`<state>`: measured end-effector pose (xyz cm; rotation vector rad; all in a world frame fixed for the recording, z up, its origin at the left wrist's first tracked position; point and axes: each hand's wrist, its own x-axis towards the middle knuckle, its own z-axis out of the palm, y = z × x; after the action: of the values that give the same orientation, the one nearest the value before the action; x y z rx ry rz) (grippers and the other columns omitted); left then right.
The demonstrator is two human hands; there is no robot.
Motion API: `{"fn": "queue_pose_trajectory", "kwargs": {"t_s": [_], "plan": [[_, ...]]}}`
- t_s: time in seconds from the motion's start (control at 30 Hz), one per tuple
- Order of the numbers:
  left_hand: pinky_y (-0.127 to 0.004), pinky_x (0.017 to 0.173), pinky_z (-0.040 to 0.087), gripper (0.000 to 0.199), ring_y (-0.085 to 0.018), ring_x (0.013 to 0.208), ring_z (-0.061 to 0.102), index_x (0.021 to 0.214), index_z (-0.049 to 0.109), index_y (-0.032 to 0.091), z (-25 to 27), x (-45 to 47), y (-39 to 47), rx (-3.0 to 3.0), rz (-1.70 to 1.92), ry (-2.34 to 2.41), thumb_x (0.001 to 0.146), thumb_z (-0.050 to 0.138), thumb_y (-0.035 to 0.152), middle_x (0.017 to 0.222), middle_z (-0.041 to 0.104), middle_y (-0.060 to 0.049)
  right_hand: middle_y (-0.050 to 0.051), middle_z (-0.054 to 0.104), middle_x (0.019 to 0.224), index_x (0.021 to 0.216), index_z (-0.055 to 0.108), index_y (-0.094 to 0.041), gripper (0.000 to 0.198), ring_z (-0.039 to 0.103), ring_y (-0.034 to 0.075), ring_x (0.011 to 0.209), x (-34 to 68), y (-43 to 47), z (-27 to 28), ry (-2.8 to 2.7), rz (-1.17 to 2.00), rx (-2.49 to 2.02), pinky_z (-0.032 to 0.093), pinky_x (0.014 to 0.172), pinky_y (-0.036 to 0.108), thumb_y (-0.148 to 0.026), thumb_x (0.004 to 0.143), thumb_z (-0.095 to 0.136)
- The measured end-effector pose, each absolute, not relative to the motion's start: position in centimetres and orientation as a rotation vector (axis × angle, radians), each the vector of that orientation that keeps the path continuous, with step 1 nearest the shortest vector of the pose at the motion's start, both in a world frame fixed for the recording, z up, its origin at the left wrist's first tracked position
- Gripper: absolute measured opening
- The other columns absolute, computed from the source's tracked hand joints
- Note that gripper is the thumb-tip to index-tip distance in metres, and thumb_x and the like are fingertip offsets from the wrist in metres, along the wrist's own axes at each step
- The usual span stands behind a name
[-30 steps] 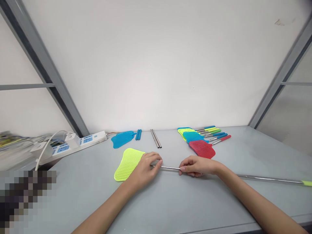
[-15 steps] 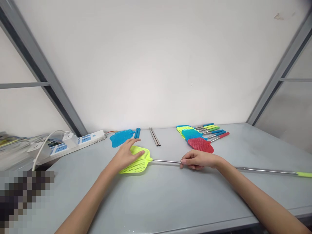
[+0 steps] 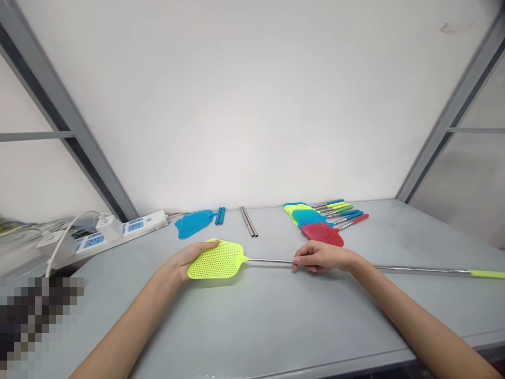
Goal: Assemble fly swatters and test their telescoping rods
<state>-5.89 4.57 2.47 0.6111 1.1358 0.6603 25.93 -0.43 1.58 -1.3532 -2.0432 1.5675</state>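
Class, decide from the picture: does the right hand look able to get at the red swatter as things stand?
Probably yes: the red swatter lies just beyond the right hand, nothing visible between them, though it would likely have to release the metal rod first.

We see the yellow-green swatter head (image 3: pixel 216 259) as plastic, its face roughened by a mesh of small holes. The rod (image 3: pixel 272 260) joined to it is smooth, shiny metal; the long handle (image 3: pixel 487 274) could be plastic or rubber, too far off for us to be sure. Behind, the two short tubes (image 3: pixel 248 221) are polished metal. We see smooth, lightly glossy plastic in the blue paddle (image 3: pixel 194 225) and a fine-gridded plastic face on the red swatter (image 3: pixel 322 235). Our table (image 3: pixel 236 326) is smooth with a soft sheen, the power strip (image 3: pixel 152 223) smooth plastic, the wall (image 3: pixel 252 105) matt.
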Motion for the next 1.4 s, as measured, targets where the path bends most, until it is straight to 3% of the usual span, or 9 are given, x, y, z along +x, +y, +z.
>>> {"fn": "queue_pose_trajectory", "kwargs": {"t_s": [0.23,0.67,1.1,1.4], "plan": [[-0.039,0.072,0.051,0.026,-0.026,0.086,0.06,0.101,0.051,0.011,1.9,-6.0,4.8,0.508,0.682,1.065,0.076,0.046,0.008,0.098,0.061,-0.013,-0.003,0.038,0.054,0.087,0.064,-0.013,0.038,0.033,0.006,0.047,26.0,-0.4,1.4,-2.07,1.591,-1.328,0.023,0.038,0.018,-0.047,0.077,0.048],[-0.035,0.066,0.052,0.016,-0.023,0.076,0.063,0.088,0.058,0.016,2.0,-4.4,3.6,0.599,0.684,1.046,0.072,0.055,0.018,0.09,0.064,-0.007,-0.004,0.035,0.051,0.087,0.064,-0.014,0.039,0.031,0.006,0.045,26.2,-0.3,1.4,-2.067,1.603,-1.39,0.021,0.038,0.019,-0.048,0.075,0.049],[-0.038,0.069,0.05,0.04,-0.024,0.083,0.06,0.105,0.054,0.022,1.9,-2.9,2.1,0.737,0.688,0.934,0.069,0.06,0.038,0.108,0.056,-0.008,-0.006,0.03,0.047,0.085,0.067,-0.013,0.039,0.025,0.006,0.043,26.5,-0.3,1.6,-2.039,1.576,-1.405,0.017,0.038,0.02,-0.047,0.074,0.051],[-0.033,0.063,0.051,0.041,-0.024,0.076,0.062,0.104,0.055,0.018,2.2,-1.9,1.0,0.683,0.631,0.986,0.068,0.062,0.038,0.092,0.063,-0.009,-0.005,0.029,0.048,0.083,0.067,-0.012,0.039,0.025,0.006,0.045,26.3,-0.5,1.8,-2.018,1.616,-1.368,0.016,0.038,0.021,-0.046,0.072,0.054]]}}
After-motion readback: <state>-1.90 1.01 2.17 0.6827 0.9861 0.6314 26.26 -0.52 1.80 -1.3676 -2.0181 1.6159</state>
